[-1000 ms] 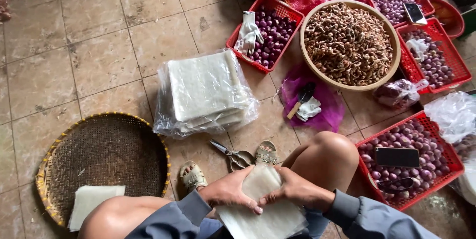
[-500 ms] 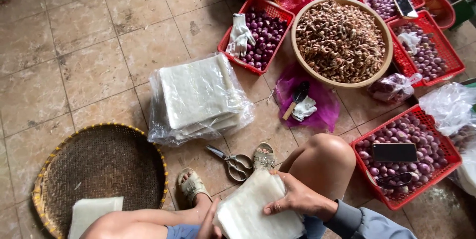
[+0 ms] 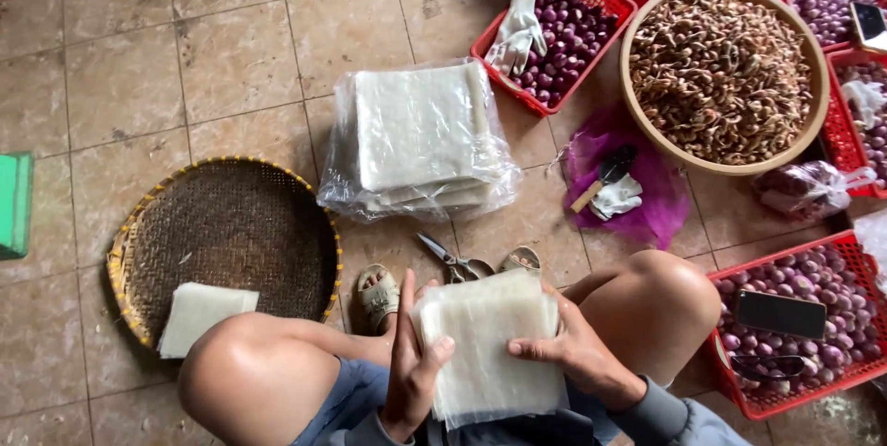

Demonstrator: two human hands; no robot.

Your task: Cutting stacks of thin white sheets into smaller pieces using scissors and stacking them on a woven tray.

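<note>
The person's left hand (image 3: 414, 363) and right hand (image 3: 575, 354) each kept a closed grip on opposite edges of a stack of thin white sheets (image 3: 487, 340), held over the lap between the knees. Scissors (image 3: 453, 259) lay on the tiled floor (image 3: 231, 58) just beyond, near a bagged pile of sheets (image 3: 416, 136) and a woven tray (image 3: 231, 233).

Bare tiled floor (image 3: 212, 48) far left; baskets (image 3: 554, 35) crowding the right

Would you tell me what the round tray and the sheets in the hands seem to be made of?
Round tray: apparently woven bamboo or rattan, matte brown, with a visible weave and bound rim. Sheets: thin, whitish, translucent, possibly rice paper; the left hand and right hand hold them.
</note>
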